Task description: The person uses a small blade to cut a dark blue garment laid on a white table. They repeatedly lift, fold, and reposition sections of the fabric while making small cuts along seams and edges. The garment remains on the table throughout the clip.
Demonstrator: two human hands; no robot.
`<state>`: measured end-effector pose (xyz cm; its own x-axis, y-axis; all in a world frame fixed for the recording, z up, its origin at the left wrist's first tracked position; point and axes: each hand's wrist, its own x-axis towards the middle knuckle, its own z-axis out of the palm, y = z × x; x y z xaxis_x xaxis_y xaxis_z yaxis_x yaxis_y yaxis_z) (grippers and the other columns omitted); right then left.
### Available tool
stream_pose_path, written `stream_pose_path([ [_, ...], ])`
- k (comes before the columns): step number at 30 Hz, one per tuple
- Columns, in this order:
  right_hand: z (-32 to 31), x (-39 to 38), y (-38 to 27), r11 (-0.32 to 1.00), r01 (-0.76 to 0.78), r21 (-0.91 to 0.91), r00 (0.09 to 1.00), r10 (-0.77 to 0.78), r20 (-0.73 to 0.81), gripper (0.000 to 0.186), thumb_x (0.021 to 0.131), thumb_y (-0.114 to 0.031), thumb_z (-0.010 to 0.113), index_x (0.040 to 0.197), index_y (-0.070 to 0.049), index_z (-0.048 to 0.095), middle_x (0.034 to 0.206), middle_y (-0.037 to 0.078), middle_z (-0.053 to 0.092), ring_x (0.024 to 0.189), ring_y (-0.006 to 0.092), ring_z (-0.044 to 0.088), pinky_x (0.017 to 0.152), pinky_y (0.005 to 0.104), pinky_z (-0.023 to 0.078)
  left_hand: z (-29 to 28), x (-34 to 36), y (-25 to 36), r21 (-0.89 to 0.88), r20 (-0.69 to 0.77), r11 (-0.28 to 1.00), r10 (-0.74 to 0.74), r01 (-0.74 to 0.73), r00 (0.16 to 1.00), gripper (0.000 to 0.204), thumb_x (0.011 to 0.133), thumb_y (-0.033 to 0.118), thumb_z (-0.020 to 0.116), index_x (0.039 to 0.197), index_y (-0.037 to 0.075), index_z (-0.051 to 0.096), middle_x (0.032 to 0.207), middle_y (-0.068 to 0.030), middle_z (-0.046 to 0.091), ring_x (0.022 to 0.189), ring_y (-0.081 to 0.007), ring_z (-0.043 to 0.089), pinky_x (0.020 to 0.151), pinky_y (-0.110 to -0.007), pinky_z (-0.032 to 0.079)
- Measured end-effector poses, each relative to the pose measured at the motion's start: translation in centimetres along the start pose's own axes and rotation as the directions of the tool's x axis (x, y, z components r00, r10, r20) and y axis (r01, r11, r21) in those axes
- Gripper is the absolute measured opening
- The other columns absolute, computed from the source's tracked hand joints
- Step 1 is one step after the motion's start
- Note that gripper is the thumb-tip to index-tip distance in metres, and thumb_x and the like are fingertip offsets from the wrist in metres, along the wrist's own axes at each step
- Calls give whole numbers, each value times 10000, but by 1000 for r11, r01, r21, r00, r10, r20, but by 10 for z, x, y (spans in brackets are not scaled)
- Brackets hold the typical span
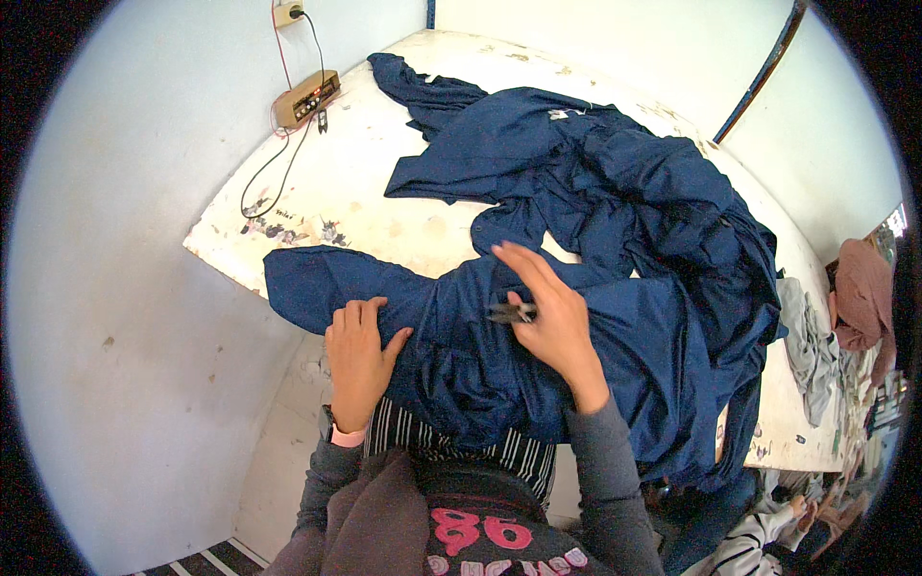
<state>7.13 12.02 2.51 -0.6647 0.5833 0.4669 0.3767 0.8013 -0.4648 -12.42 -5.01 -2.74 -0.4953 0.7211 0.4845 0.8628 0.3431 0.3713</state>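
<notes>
A large navy blue garment [480,355] spreads over the near edge of the table and hangs down toward my lap. My left hand [359,350] lies on its near left part, fingers together and thumb out to the side, pressing the cloth with nothing seen in it. Over the middle of the garment is my right hand [552,312], its fingers stretched out and its thumb side holding small dark thread snips [511,313]. Their tips point left, just above the cloth. More navy cloth [576,154] lies bunched toward the far side and right.
A worn white table [403,226] carries the cloth. At the far left sits a brown electrical box [307,99] with cables running to a wall socket [287,13]. Grey cloth [809,336] and brown cloth [864,293] lie at the right edge. Another person's hand [798,506] shows at lower right.
</notes>
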Motion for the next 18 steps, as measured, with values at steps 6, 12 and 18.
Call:
stream_pose_path([
  [6,50,24,49,991,-4,-131,975,33,221,562,743,-6,675,1283,-161,650,1150,69,675,984,318,697,764,434,543,-8,-4,-4,-41,97,999,24,-20,995,316,859,247,785,1112,90,681,1074,-127,637,1013,-331,578,903,-441,436],
  [12,8,-15,20,863,355,-360,890,-430,-154,356,701,-75,729,1040,-172,679,1051,-3,696,773,150,668,586,318,398,-5,-15,-14,-102,-44,995,-20,15,999,309,789,286,845,1019,119,724,1023,-57,682,1065,-312,589,901,-423,449],
  [18,-12,-59,26,871,320,-373,799,-459,-388,328,661,-131,763,958,-189,636,1034,9,724,752,135,651,623,342,385,-19,-10,3,-599,376,793,154,113,914,425,781,355,879,1063,82,718,929,-94,741,882,-288,676,782,-408,498],
])
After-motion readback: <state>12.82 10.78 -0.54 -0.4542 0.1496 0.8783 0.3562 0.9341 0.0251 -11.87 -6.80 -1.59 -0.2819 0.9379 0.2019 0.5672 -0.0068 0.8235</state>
